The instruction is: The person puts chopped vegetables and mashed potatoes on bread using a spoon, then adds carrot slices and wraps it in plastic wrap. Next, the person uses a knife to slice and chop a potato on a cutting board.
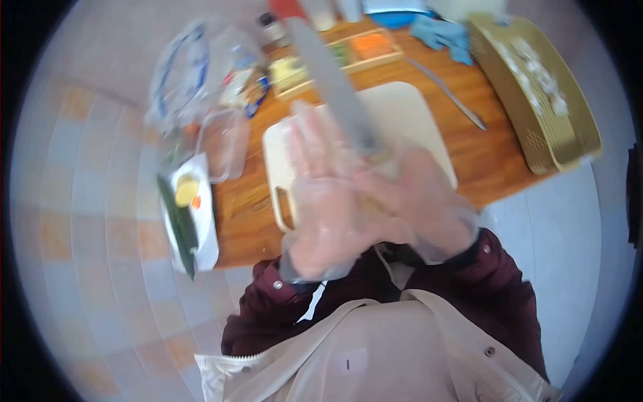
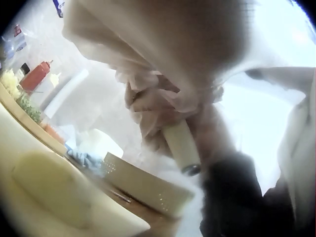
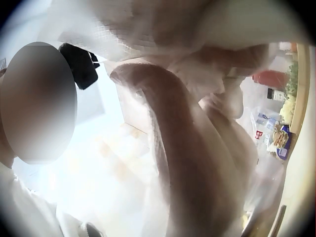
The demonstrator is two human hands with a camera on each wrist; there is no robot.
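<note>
Both hands wear clear plastic gloves and are close together over the cream cutting board point(image 1: 429, 147). My right hand point(image 1: 429, 204) grips a kitchen knife point(image 1: 331, 74) by its pale handle point(image 2: 180, 145), whose dark end shows in the left wrist view. The broad blade points up and away, above the board. My left hand point(image 1: 325, 211) is beside the right one, fingers extended forward along the left of the blade. A pale yellow, rounded piece of food point(image 2: 52, 190) lies on the board, mostly hidden by the hands in the head view.
Beyond the board is a wooden tray point(image 1: 398, 57) of shredded vegetables. A long olive basket point(image 1: 492, 74), a blue cloth point(image 1: 442, 37) and a metal utensil point(image 1: 449, 94) are on the right. At left are a clear container point(image 1: 224, 144), plastic bags point(image 1: 181, 74) and a cucumber point(image 1: 177, 221).
</note>
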